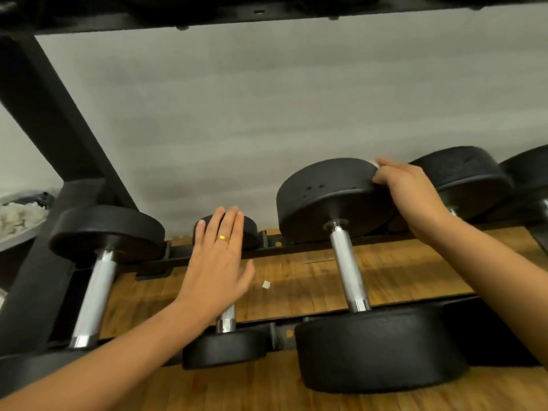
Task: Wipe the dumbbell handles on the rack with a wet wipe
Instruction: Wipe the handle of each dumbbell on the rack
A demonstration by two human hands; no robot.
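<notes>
My right hand [409,197] curls over the big dumbbell's [382,348] far head, the wet wipe [374,164] pinched under its fingertips. The handle [345,265] runs from just below-left of those fingers back toward me, nearest this hand. My left hand [219,262] lies flat, fingers straight, over the small dumbbell [225,348]. I count five dumbbells and one wipe.

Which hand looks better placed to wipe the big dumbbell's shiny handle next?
Probably the right hand: it pinches what seems the white wipe against the big dumbbell's far head, near that handle. The left hand lies open, empty, over the small dumbbell.
</notes>
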